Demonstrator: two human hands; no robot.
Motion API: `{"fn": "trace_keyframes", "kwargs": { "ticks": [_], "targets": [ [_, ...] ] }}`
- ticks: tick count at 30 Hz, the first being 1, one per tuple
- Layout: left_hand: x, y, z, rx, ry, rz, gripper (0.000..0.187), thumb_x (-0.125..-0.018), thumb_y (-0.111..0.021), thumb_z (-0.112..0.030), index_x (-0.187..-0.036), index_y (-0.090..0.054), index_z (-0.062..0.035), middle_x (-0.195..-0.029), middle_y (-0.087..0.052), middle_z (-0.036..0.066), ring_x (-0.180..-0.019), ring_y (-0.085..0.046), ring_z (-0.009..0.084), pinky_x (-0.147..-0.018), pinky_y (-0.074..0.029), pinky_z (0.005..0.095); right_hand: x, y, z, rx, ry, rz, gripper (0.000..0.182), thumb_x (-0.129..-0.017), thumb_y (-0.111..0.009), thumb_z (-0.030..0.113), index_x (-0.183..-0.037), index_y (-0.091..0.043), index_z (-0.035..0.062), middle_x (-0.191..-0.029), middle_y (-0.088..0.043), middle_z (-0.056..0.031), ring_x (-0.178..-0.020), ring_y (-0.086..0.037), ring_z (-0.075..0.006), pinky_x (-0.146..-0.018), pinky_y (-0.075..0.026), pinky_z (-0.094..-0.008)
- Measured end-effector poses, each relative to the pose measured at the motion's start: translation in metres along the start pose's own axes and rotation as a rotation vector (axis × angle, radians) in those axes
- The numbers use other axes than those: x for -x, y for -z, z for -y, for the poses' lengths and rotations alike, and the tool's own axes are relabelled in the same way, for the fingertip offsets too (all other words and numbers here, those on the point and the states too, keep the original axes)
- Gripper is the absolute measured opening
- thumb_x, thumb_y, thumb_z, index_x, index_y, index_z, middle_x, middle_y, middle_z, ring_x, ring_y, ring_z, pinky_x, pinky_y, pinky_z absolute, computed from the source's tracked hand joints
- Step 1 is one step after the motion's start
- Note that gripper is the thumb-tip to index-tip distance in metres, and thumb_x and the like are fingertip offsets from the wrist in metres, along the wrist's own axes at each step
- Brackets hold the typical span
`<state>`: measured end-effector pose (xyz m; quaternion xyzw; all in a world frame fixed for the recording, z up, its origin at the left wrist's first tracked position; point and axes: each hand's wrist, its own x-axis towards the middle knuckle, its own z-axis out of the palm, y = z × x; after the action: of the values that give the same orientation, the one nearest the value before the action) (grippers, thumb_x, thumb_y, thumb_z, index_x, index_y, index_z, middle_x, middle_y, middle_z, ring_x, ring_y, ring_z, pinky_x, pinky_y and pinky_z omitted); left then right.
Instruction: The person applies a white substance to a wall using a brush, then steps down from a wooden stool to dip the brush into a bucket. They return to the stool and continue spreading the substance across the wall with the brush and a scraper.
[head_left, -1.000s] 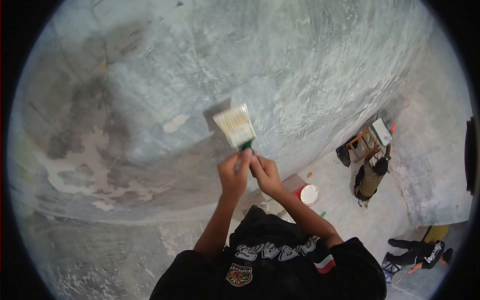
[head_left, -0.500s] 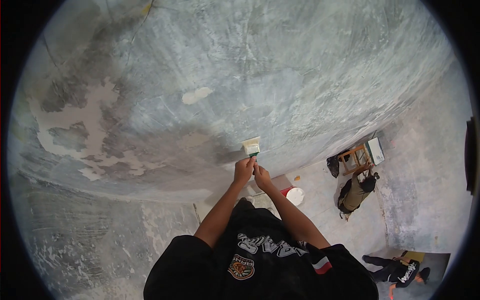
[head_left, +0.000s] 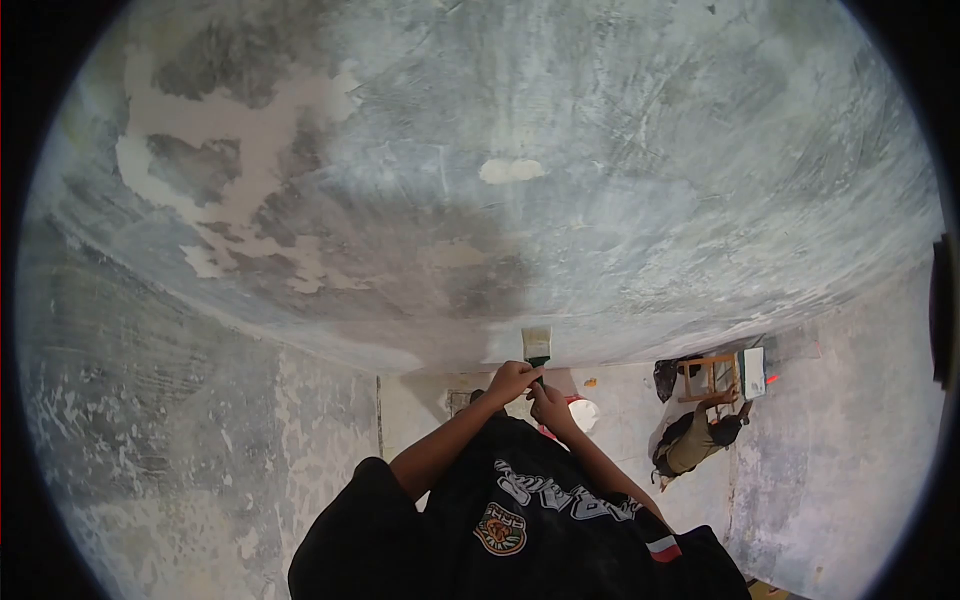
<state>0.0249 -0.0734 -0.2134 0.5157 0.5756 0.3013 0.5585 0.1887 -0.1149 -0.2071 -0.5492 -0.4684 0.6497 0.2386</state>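
Observation:
A wide paintbrush (head_left: 537, 343) with pale bristles and a dark green handle points up in front of my chest, overlapping the lower part of the grey wall (head_left: 620, 230). My left hand (head_left: 512, 381) has its fingers closed at the upper handle, just below the bristle end. Lower on the same handle, my right hand (head_left: 549, 406) is wrapped round it. A pale patch (head_left: 512, 171) shows on the wall above the brush, and larger peeled areas (head_left: 250, 130) spread to its left.
Behind my right forearm, a red bucket with a white top (head_left: 584, 414) stands on the floor. Farther right, a person (head_left: 694, 441) reaches toward a wooden frame (head_left: 711, 378) and a white panel (head_left: 754, 372). A side wall (head_left: 180, 430) rises at left.
My view has turned, so the wall patches appear farther right. The brush and both hands sit lower and slightly right, still together. The person at lower right has nearly left view.

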Motion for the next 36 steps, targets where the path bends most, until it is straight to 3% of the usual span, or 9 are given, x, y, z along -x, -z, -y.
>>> {"fn": "trace_keyframes", "kwargs": {
  "ticks": [4,9,16,19,21,24,27,33,36],
  "targets": [
    [0.069,0.023,-0.092,-0.032,-0.039,-0.110,0.048,-0.089,-0.072,-0.045,-0.077,-0.069,0.0016,-0.068,-0.069,0.013,-0.061,-0.067,0.0213,-0.060,-0.050,0.0377,0.046,-0.019,0.070,0.156,0.247,-0.015,0.032,-0.105,-0.051,0.028,-0.104,-0.062,-0.0016,-0.062,-0.060,-0.0050,-0.052,-0.058,-0.0149,-0.048,-0.044,-0.0314],
    [0.096,0.039,-0.134,-0.128,-0.363,-0.473,0.039,-0.095,-0.067,-0.037,-0.088,-0.067,0.0017,-0.075,-0.071,0.019,-0.071,-0.071,0.0346,-0.063,-0.053,0.0408,0.047,-0.035,0.105,0.454,0.506,-0.075,0.027,-0.098,-0.058,0.020,-0.114,-0.059,-0.0022,-0.079,-0.071,-0.0178,-0.072,-0.072,-0.0333,-0.066,-0.055,-0.0411],
    [0.107,0.073,-0.153,-0.056,-0.494,-0.505,0.030,-0.102,-0.057,-0.027,-0.105,-0.068,0.0009,-0.083,-0.071,0.021,-0.069,-0.069,0.0368,-0.062,-0.052,0.0399,0.026,-0.056,0.138,0.221,0.670,-0.013,0.028,-0.096,-0.059,0.010,-0.121,-0.056,-0.0024,-0.088,-0.071,-0.0134,-0.069,-0.066,-0.0165,-0.065,-0.052,-0.0315],
    [0.119,0.092,-0.162,0.011,-0.494,-0.478,0.029,-0.105,-0.053,-0.024,-0.111,-0.068,-0.0008,-0.082,-0.070,0.018,-0.065,-0.068,0.0306,-0.059,-0.051,0.0391,0.019,-0.060,0.153,0.201,0.601,0.153,0.039,-0.097,-0.060,0.010,-0.132,-0.050,-0.0038,-0.085,-0.070,-0.0141,-0.076,-0.071,-0.0200,-0.067,-0.053,-0.0322],
    [0.119,0.107,-0.163,0.198,-0.429,-0.359,0.033,-0.108,-0.047,-0.023,-0.116,-0.066,0.0015,-0.088,-0.069,0.006,-0.072,-0.061,0.0102,-0.067,-0.051,0.0275,0.011,-0.067,0.172,0.236,0.688,0.164,0.039,-0.097,-0.059,0.009,-0.133,-0.050,-0.0043,-0.085,-0.070,-0.0151,-0.073,-0.071,-0.0211,-0.065,-0.054,-0.0315],
    [0.117,0.126,-0.164,0.428,-0.362,-0.315,0.037,-0.110,-0.042,-0.029,-0.121,-0.064,-0.0009,-0.089,-0.068,0.004,-0.071,-0.062,0.0148,-0.066,-0.052,0.0320,0.010,-0.085,0.214,0.372,0.741,0.140,0.039,-0.097,-0.061,0.010,-0.131,-0.051,-0.0058,-0.083,-0.070,-0.0165,-0.069,-0.072,-0.0239,-0.063,-0.055,-0.0334],
    [0.094,0.137,-0.151,0.504,-0.583,-0.443,0.042,-0.111,-0.039,-0.033,-0.122,-0.063,-0.0002,-0.090,-0.066,0.001,-0.067,-0.057,0.0107,-0.063,-0.049,0.0280,-0.015,-0.109,0.224,0.372,0.963,0.133,0.041,-0.095,-0.062,0.010,-0.131,-0.052,-0.0069,-0.079,-0.071,-0.0171,-0.066,-0.073,-0.0278,-0.061,-0.056,-0.0364],
    [0.111,0.212,-0.194,0.373,-0.374,-0.412,0.045,-0.111,-0.037,-0.034,-0.098,-0.063,0.0010,-0.086,-0.063,0.006,-0.084,-0.058,0.0142,-0.081,-0.049,0.0307,-0.033,-0.155,0.270,0.454,0.906,0.109,0.044,-0.095,-0.058,0.011,-0.128,-0.046,-0.0136,-0.071,-0.065,-0.0246,-0.066,-0.069,-0.0413,-0.059,-0.054,-0.0470],
    [0.104,0.234,-0.196,0.301,-0.600,-0.468,0.050,-0.112,-0.035,-0.037,-0.095,-0.062,0.0026,-0.089,-0.065,0.008,-0.084,-0.059,0.0153,-0.082,-0.049,0.0307,-0.042,-0.177,0.284,0.571,0.990,0.059,0.034,-0.095,-0.057,0.014,-0.117,-0.049,-0.0111,-0.073,-0.064,-0.0292,-0.066,-0.065,-0.0475,-0.059,-0.051,-0.0576]
  ]
}}
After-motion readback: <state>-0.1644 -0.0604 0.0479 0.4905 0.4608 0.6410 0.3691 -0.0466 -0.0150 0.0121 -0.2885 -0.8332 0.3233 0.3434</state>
